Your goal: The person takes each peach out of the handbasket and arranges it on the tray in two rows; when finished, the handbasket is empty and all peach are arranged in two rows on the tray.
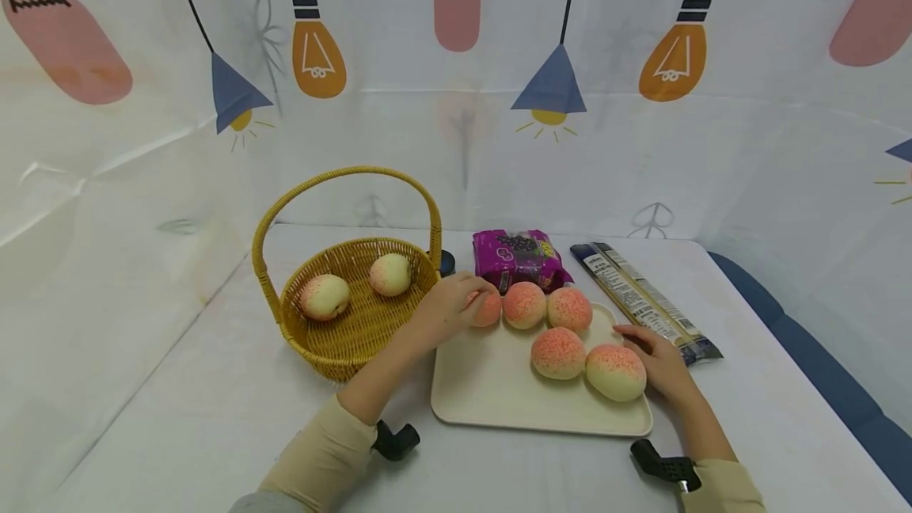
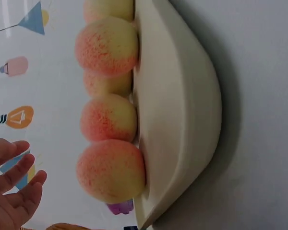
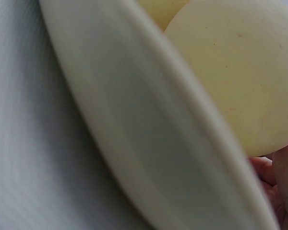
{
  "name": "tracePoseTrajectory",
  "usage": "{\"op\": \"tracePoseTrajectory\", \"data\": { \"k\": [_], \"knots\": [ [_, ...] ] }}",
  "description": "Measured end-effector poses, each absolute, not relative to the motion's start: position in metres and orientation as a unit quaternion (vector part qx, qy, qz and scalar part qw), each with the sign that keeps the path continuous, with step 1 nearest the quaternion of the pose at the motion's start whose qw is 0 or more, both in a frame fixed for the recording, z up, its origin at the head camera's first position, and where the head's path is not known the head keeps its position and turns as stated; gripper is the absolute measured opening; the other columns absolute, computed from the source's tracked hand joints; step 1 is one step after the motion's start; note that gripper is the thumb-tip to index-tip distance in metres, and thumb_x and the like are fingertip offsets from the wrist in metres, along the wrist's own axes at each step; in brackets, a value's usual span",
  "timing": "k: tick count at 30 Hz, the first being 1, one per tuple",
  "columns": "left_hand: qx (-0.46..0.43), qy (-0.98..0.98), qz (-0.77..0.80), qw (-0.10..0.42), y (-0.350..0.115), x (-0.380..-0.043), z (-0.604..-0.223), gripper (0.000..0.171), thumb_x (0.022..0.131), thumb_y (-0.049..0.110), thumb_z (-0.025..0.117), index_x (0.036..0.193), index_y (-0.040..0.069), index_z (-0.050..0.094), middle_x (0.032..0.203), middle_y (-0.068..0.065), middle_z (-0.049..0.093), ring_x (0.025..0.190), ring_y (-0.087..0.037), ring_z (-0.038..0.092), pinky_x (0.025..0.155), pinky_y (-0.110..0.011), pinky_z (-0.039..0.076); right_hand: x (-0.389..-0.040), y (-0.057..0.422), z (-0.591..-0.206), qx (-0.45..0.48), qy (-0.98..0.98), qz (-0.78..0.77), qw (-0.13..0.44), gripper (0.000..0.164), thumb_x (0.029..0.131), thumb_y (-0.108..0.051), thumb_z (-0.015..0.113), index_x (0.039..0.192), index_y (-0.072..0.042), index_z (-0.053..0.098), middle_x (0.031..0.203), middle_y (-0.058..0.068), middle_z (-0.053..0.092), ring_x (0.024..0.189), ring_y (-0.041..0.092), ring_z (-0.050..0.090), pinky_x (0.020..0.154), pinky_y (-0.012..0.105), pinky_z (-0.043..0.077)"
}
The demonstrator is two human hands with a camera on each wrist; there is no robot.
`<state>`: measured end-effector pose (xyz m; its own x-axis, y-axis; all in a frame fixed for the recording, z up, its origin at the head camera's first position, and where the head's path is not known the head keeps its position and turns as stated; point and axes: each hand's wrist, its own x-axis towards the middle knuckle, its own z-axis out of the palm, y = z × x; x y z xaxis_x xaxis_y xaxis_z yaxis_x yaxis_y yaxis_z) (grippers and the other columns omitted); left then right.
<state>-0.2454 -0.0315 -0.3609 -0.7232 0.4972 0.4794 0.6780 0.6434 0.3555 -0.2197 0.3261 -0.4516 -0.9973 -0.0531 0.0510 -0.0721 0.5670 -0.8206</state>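
Several peaches with pink-speckled tops lie on a cream tray [image 1: 492, 386] in the head view. My left hand [image 1: 452, 303] hovers over the tray's far left corner, in front of the leftmost peach [image 1: 486, 310]. In the left wrist view the left hand's fingers [image 2: 24, 165] are spread and bent slightly, apart from the nearest peach [image 2: 110, 171]. At the tray's right edge is my right hand [image 1: 659, 359], beside the front right peach [image 1: 616, 373]. The right wrist view shows that hand's fingers [image 3: 285, 182] close under the peach [image 3: 240, 72], partly hidden by the tray rim.
Left of the tray stands a yellow wicker basket [image 1: 356, 339] with a tall handle and two pale peaches, one [image 1: 324, 297] at left, one [image 1: 390, 275] at right. Behind the tray are a purple packet [image 1: 518, 256] and a long dark packet [image 1: 641, 299]. A dark round object [image 1: 446, 263] shows beside the basket.
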Motion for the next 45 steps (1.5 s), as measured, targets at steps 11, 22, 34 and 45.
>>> {"op": "tracePoseTrajectory", "data": {
  "k": [11,22,34,45],
  "knots": [
    [-0.258,-0.906,-0.29,0.168,-0.072,-0.267,-0.353,0.011,0.088,0.006,0.06,0.094,0.007,0.069,0.09,-0.004,0.065,0.08,-0.015,0.058,0.067,-0.026,0.048,-0.221,0.327,-0.449,0.03,-0.889,0.457,0.004,0.045,0.097,-0.032,0.045,0.131,-0.003,0.047,0.134,0.025,0.04,0.123,0.042,0.034,0.094,0.06,0.029],
    [-0.172,-0.929,-0.28,0.17,-0.118,-0.283,-0.342,0.014,0.089,0.007,0.059,0.099,0.003,0.068,0.095,-0.009,0.067,0.088,-0.023,0.061,0.075,-0.037,0.049,-0.22,0.326,-0.449,0.033,-0.89,0.454,0.007,0.044,0.097,-0.031,0.045,0.13,-0.003,0.048,0.133,0.026,0.04,0.122,0.042,0.034,0.093,0.06,0.03],
    [-0.097,-0.948,-0.281,0.111,-0.139,-0.294,-0.347,0.025,0.091,0.016,0.057,0.112,0.002,0.061,0.114,-0.017,0.057,0.108,-0.034,0.05,0.087,-0.046,0.042,-0.22,0.326,-0.449,0.034,-0.89,0.455,0.011,0.043,0.096,-0.029,0.045,0.129,-0.002,0.048,0.132,0.025,0.042,0.121,0.041,0.037,0.093,0.058,0.032],
    [0.001,-0.953,-0.301,0.009,-0.143,-0.305,-0.359,0.053,0.095,0.029,0.048,0.135,-0.003,0.033,0.129,-0.031,0.033,0.113,-0.043,0.04,0.083,-0.05,0.041,-0.219,0.325,-0.448,0.039,-0.892,0.45,0.011,0.041,0.097,-0.027,0.045,0.13,-0.002,0.048,0.133,0.026,0.041,0.122,0.043,0.035,0.093,0.06,0.031]
  ]
}}
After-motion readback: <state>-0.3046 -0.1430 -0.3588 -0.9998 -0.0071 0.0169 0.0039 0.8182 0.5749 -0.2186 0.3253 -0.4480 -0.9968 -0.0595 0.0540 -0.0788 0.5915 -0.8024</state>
